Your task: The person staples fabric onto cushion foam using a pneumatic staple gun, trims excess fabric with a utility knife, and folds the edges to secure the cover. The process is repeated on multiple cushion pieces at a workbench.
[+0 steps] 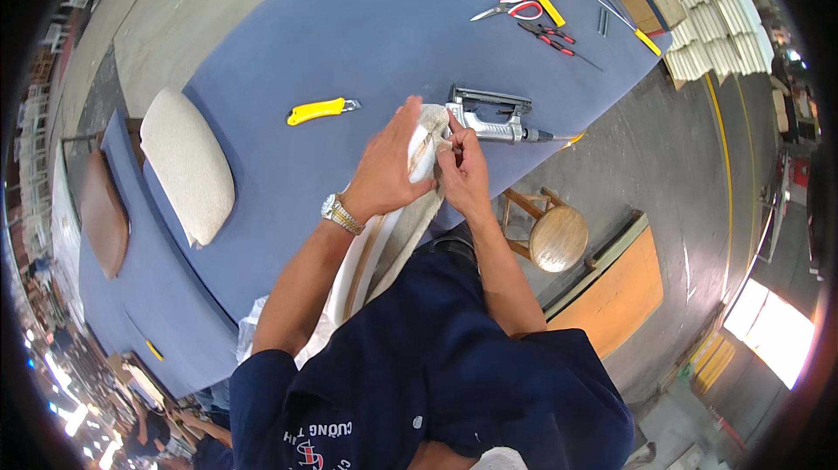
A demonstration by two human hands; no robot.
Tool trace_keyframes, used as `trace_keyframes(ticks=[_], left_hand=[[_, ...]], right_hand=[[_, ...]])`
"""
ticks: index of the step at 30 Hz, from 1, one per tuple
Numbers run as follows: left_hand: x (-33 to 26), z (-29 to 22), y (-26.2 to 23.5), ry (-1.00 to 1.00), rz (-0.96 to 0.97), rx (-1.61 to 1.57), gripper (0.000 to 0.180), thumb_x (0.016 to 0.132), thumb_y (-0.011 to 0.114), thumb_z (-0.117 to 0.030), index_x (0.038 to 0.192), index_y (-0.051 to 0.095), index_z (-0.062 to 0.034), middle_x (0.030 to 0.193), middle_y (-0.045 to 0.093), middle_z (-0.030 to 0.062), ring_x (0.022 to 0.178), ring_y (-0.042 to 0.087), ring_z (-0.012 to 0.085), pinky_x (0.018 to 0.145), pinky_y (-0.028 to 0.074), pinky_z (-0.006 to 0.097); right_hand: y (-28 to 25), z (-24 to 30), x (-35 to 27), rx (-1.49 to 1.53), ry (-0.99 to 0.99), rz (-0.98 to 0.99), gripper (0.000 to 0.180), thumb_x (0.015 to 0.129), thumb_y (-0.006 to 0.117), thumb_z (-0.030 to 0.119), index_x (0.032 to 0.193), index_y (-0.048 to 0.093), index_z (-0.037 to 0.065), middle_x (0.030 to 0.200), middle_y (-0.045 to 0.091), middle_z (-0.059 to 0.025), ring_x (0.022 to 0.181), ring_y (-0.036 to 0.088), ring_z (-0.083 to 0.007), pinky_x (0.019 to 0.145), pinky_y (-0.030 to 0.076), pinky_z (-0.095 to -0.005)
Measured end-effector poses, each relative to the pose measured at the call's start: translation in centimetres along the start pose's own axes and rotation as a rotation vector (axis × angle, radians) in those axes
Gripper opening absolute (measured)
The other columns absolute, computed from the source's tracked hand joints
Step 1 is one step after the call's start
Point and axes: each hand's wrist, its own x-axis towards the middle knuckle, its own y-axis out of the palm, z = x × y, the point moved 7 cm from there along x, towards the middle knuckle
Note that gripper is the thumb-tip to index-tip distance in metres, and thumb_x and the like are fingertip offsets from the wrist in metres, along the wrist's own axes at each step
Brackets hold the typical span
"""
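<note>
A long padded panel (pixel 373 239) reaches over the near edge of the blue table (pixel 288 42), with beige fabric (pixel 408 224) along its right side. The left hand (pixel 390 164) lies on it, fingers straight, thumb apart; the right hand (pixel 463 169) pinches the fabric near the far end. Just right lies a staple gun (pixel 497 131); left, a yellow knife (pixel 316 110).

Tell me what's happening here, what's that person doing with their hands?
The person has both hands on a long, pale padded piece at a blue table. The left hand lies along it, and the right hand seems to pinch its beige fabric. A silver tool, maybe a staple gun, lies just past the right hand. A yellow knife lies over to the left, and neither is being held.
</note>
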Motion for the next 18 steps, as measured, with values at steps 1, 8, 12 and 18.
trace_keyframes(ticks=[1,8,12,18], left_hand=[[0.5,0.8,-0.2,-0.036,-0.018,-0.167,0.106,0.075,0.081,-0.026,0.162,0.026,-0.0041,0.168,0.026,0.0238,0.155,0.027,0.0422,0.125,0.027,0.046],[0.6,3.0,0.7,-0.020,0.011,-0.180,0.090,0.077,0.073,-0.010,0.159,0.036,-0.0049,0.163,0.039,0.0219,0.154,0.030,0.0405,0.123,0.031,0.045],[-0.3,1.8,0.5,-0.036,-0.058,-0.101,0.079,0.079,0.066,-0.004,0.154,0.045,-0.0039,0.159,0.047,0.0174,0.151,0.037,0.0376,0.122,0.030,0.053],[-0.8,1.2,0.1,-0.010,-0.103,-0.019,0.071,0.079,0.067,-0.003,0.149,0.054,-0.0052,0.154,0.054,0.0156,0.148,0.045,0.0315,0.123,0.029,0.052]], right_hand=[[0.2,0.0,-0.1,-0.013,-0.002,0.001,0.010,0.099,0.057,0.006,0.099,0.047,0.004,0.158,0.046,-0.0263,0.065,0.049,-0.0054,0.061,0.045,-0.0257],[0.2,0.0,0.7,-0.048,0.026,0.016,0.009,0.099,0.057,0.005,0.099,0.048,0.004,0.157,0.047,-0.0276,0.071,0.053,-0.0057,0.064,0.047,-0.0260],[0.4,0.2,0.5,-0.037,0.105,-0.050,0.008,0.099,0.057,0.004,0.102,0.050,0.003,0.154,0.050,-0.0257,0.073,0.054,-0.0063,0.066,0.048,-0.0261],[0.6,1.9,1.1,0.027,0.186,-0.137,0.021,0.104,0.059,0.012,0.122,0.053,0.003,0.143,0.057,-0.0187,0.099,0.057,-0.0102,0.086,0.050,-0.0281]])
